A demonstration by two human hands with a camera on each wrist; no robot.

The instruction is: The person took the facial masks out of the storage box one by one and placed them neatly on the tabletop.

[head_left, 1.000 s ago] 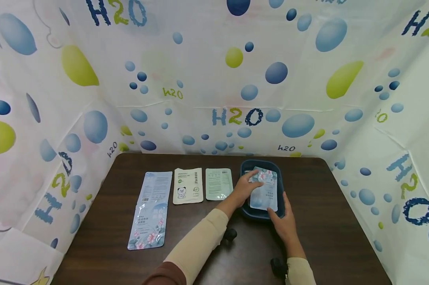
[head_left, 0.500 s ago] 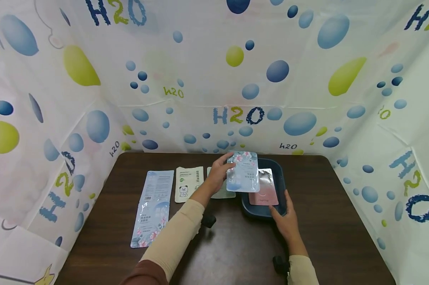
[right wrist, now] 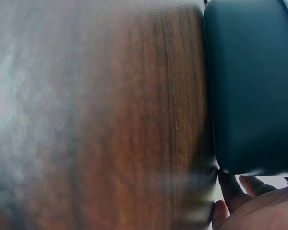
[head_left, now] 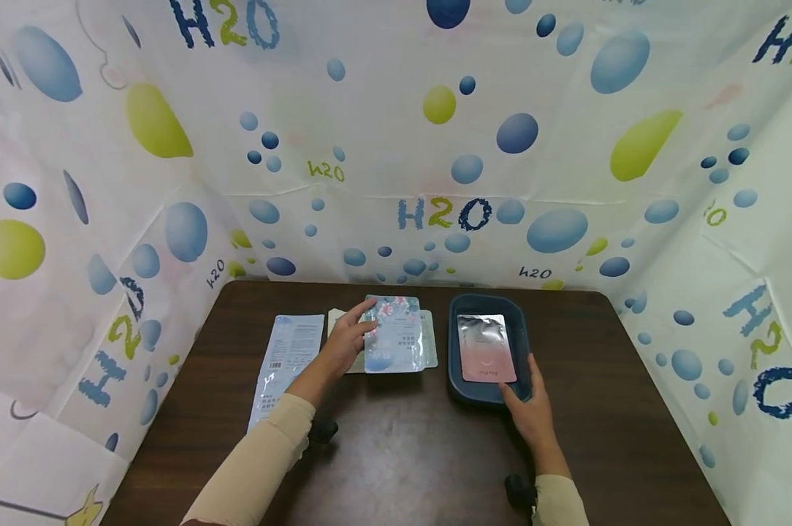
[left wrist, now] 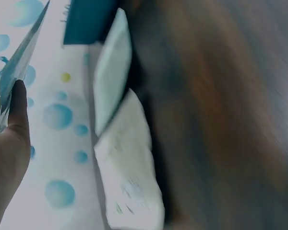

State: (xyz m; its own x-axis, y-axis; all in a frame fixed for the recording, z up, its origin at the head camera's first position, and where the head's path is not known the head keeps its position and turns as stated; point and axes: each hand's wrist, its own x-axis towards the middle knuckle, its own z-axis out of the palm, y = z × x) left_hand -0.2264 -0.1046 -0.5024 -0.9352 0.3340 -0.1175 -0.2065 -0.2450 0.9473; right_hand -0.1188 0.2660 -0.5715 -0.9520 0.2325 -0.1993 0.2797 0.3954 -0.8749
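Observation:
My left hand (head_left: 343, 343) pinches the left edge of a light-blue face mask packet (head_left: 394, 336) with pink flowers, held up in front of two flat packets. In the left wrist view that packet (left wrist: 20, 64) shows edge-on by the hand (left wrist: 7, 158). At the front right corner of a dark blue plastic tub (head_left: 478, 394), my right hand (head_left: 531, 416) grips the rim, thumb at the front and fingers along the right side. A silver and pink face mask packet (head_left: 488, 354) lies inside the tub.
A cream packet (left wrist: 129, 163) and a pale green packet (left wrist: 113, 72) lie left of the tub, partly covered in the head view. Farther left are light-blue packets (head_left: 294, 343) end to end, partly behind the left forearm. A patterned sheet (head_left: 370, 109) hangs behind the brown table (head_left: 396, 453).
My left hand has lifted the light-blue packet out of the tub and carried it left, uncovering the silver and pink packet. My right hand has stayed at the tub's corner.

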